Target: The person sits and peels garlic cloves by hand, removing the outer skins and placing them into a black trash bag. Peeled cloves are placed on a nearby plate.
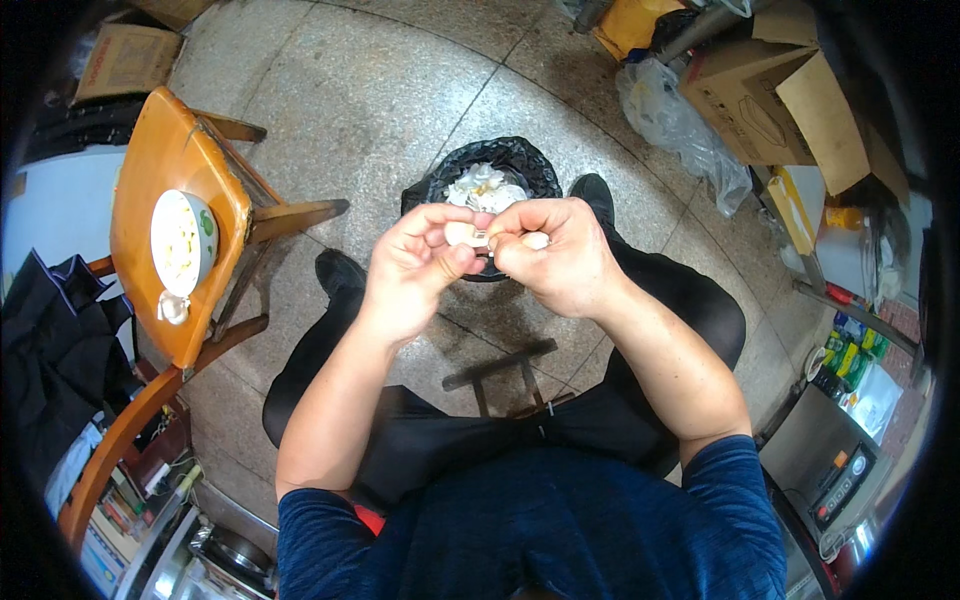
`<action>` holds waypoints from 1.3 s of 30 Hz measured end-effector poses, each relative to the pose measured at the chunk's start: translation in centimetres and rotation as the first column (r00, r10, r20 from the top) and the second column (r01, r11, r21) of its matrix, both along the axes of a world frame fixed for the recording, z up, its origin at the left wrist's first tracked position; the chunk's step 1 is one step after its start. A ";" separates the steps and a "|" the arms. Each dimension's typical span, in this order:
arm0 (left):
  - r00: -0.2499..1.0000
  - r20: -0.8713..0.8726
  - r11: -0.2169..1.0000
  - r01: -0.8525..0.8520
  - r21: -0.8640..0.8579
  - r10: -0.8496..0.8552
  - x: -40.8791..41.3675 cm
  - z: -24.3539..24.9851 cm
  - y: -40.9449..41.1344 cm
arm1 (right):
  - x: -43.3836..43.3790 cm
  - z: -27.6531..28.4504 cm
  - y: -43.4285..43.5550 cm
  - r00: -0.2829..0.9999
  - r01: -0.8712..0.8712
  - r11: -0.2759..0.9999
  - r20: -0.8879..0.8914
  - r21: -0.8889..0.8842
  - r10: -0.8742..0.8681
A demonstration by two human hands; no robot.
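Observation:
My left hand point(412, 262) pinches a piece of garlic point(461, 234) between thumb and fingers. Right beside it, my right hand point(559, 259) has its thumb and forefinger against that piece, and a second pale garlic piece point(535, 240) shows in its curled fingers. Both hands are above a bin lined with a black plastic bag point(534, 154), where white garlic skins point(484, 187) lie. To the left, a white bowl point(204, 238) of pale garlic cloves point(180, 244) rests on a wooden chair seat point(146, 202). A whole garlic bulb point(173, 307) lies next to the bowl.
My knees and black shoes point(592, 196) flank the bin. The chair's legs point(300, 219) reach out over the tiled floor point(360, 97). On the right stand an open cardboard box point(750, 105), a clear plastic bag point(667, 112) and an appliance with a button panel point(841, 480).

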State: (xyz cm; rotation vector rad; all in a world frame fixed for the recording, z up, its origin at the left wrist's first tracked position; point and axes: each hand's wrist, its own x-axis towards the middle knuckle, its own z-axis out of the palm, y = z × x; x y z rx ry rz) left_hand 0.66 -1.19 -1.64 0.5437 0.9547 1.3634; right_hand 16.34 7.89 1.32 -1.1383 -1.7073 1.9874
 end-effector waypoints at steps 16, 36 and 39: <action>0.951 -0.309 0.991 -0.035 -0.127 -0.006 -0.1 -2.4 0.0 | -0.6 -2.7 -0.2 0.958 -0.056 0.894 0.276 0.444 -0.077; 0.989 -0.145 0.988 0.018 -0.155 -0.041 1.0 -2.1 -0.2 | -0.8 -1.0 -0.1 0.972 0.038 0.969 0.216 0.244 -0.092; 0.999 -0.046 0.991 -0.023 -0.131 0.017 0.6 -2.4 -0.3 | -0.9 -1.2 0.0 0.956 0.090 0.957 0.245 0.276 -0.160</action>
